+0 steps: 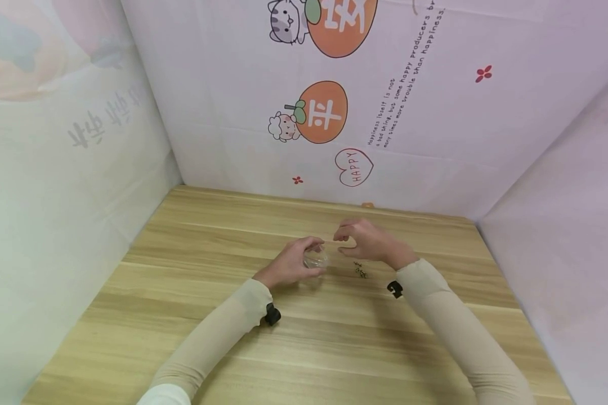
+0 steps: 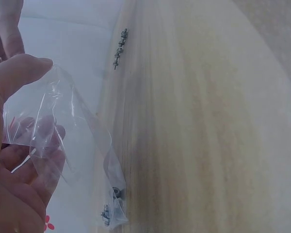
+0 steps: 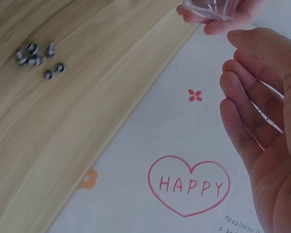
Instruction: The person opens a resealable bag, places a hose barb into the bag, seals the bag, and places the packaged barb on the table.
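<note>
My left hand [image 1: 290, 263] grips a clear plastic bag [image 1: 316, 260] between thumb and fingers, its mouth spread wide. In the left wrist view, a couple of small dark metal pieces [image 2: 106, 214], like screws or nuts, show at the bottom of the bag [image 2: 109, 160]. Just right of the bag is my right hand [image 1: 369, 242], raised over the table. Its fingers [image 3: 233, 85] are loosely bent, with the thumb apart from them and nothing visible between. Several small metal screws [image 3: 34, 54] lie in a loose group on the wood, below my right hand.
The wooden table [image 1: 223, 253] has pale cloth walls at its back and sides. The back wall [image 1: 233, 112] carries printed cartoons and writing, and meets the table's far edge a little beyond both hands.
</note>
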### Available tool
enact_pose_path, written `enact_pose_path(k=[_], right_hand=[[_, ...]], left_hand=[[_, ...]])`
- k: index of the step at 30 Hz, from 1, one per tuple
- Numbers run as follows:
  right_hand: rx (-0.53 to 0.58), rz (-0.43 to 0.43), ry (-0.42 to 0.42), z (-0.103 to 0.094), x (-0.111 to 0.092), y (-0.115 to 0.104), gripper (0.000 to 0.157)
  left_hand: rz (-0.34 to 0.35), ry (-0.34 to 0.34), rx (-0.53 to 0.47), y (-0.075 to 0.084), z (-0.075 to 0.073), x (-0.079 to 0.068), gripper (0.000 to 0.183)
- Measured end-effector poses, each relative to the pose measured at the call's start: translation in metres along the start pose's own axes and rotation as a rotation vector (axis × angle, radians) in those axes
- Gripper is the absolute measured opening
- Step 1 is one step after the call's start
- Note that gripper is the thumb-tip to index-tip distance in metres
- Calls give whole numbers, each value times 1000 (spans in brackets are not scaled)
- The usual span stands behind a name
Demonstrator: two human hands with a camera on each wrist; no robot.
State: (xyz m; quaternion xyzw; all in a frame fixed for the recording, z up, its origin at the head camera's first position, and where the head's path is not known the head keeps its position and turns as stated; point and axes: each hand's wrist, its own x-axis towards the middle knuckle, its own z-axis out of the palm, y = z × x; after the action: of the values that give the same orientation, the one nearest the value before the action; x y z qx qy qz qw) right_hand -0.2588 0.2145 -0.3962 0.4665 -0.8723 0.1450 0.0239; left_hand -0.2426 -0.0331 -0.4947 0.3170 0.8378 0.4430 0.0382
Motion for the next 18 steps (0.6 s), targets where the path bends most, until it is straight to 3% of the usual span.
enact_pose_path(k=[18], right_hand=[[-53, 178, -120, 2, -39, 37, 24]], left_hand=[[6, 0, 29, -1, 1, 0, 71]])
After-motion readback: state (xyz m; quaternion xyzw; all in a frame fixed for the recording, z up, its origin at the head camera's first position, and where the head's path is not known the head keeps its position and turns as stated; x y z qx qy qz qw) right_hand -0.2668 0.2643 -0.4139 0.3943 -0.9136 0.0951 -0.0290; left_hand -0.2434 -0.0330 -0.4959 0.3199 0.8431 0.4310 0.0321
